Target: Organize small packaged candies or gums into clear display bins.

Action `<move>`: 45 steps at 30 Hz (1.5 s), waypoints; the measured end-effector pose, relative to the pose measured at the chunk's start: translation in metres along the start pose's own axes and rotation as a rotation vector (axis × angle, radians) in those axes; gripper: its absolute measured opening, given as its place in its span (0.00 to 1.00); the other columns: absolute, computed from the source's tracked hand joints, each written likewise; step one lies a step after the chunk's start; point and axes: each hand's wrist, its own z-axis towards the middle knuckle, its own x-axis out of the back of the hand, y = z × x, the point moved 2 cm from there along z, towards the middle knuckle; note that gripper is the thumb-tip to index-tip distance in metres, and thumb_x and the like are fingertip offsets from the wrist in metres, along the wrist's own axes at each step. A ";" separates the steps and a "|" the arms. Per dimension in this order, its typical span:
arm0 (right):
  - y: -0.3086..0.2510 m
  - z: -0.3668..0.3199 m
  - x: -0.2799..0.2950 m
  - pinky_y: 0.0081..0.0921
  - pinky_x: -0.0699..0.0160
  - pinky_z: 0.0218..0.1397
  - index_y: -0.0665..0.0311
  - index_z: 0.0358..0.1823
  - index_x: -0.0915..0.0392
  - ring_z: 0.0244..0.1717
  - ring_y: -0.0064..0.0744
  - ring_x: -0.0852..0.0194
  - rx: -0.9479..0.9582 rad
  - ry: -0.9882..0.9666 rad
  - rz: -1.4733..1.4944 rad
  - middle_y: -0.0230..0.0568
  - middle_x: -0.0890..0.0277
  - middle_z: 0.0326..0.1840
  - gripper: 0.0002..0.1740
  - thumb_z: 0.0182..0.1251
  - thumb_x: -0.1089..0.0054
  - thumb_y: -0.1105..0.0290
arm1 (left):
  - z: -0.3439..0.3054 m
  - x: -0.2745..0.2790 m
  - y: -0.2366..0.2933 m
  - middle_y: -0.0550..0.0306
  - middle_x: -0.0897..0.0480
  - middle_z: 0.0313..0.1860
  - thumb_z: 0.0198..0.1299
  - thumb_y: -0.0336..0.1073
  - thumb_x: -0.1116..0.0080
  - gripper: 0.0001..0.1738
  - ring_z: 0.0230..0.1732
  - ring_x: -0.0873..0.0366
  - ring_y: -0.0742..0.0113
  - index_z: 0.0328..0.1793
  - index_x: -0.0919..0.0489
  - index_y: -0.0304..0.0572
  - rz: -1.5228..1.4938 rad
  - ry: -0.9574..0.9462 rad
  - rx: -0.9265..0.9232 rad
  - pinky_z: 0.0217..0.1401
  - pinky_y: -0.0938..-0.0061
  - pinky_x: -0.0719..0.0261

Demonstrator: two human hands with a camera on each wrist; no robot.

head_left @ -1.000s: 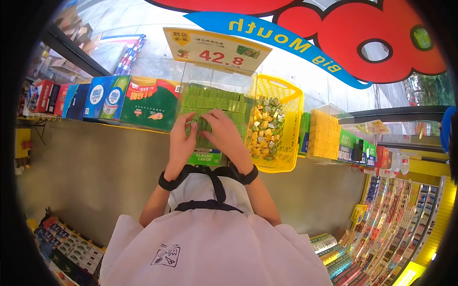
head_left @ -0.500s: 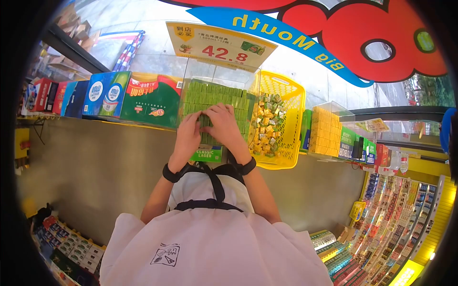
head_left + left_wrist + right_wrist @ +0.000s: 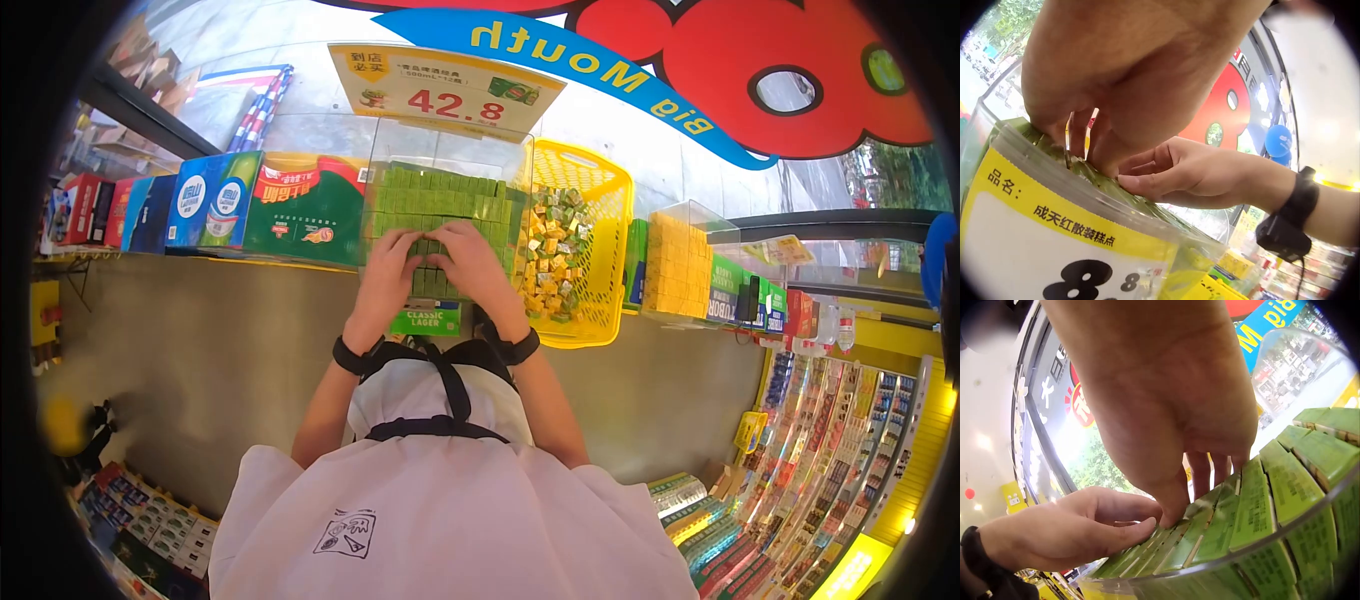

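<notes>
In the head view, rows of small green boxes [image 3: 440, 195] fill a clear plastic bin [image 3: 400, 145]. Both hands reach over its near rows, fingers bent and fingertips close together. My left hand [image 3: 388, 275] has its thumb and fingertips down on the boxes, seen also in the left wrist view. Beside it, my right hand [image 3: 472, 265] sets its thumb on one side and its fingers on the other of the upright green boxes [image 3: 1210, 528]. The hands partly cover the boxes they grip. A yellow-edged label [image 3: 1079, 225] fronts the bin.
Right of the bin stands a yellow basket [image 3: 605, 290] with loose yellow and green pieces. A price sign [image 3: 440, 88] rises behind. Drink cartons [image 3: 305, 215] line up on the left; another clear bin of yellow boxes [image 3: 680, 265] stands farther right.
Both hands stay at the near rows with small finger movements, fingertips drawing nearer each other than one second ago. The head view has shifted slightly, moving the bin and sign a little left.
</notes>
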 end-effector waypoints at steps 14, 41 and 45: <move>0.001 -0.013 -0.004 0.48 0.21 0.67 0.63 0.59 0.16 0.64 0.56 0.22 0.011 0.108 0.003 0.47 0.16 0.57 0.23 0.62 0.23 0.71 | -0.002 0.002 0.009 0.39 0.21 0.65 0.68 0.20 0.36 0.24 0.68 0.24 0.35 0.70 0.22 0.34 0.091 -0.101 0.005 0.71 0.52 0.23; 0.012 -0.021 0.003 0.46 0.20 0.64 0.65 0.56 0.18 0.61 0.52 0.22 0.026 0.125 -0.144 0.45 0.19 0.55 0.21 0.65 0.24 0.67 | 0.008 0.001 0.028 0.41 0.20 0.69 0.71 0.23 0.38 0.25 0.71 0.24 0.38 0.74 0.21 0.36 0.142 -0.137 -0.059 0.74 0.52 0.25; 0.013 -0.020 0.002 0.44 0.20 0.61 0.64 0.51 0.19 0.59 0.50 0.22 0.057 0.128 -0.138 0.44 0.20 0.51 0.16 0.66 0.25 0.67 | 0.007 -0.008 0.020 0.40 0.19 0.66 0.70 0.21 0.38 0.23 0.67 0.24 0.36 0.71 0.21 0.35 0.141 -0.181 -0.055 0.71 0.51 0.24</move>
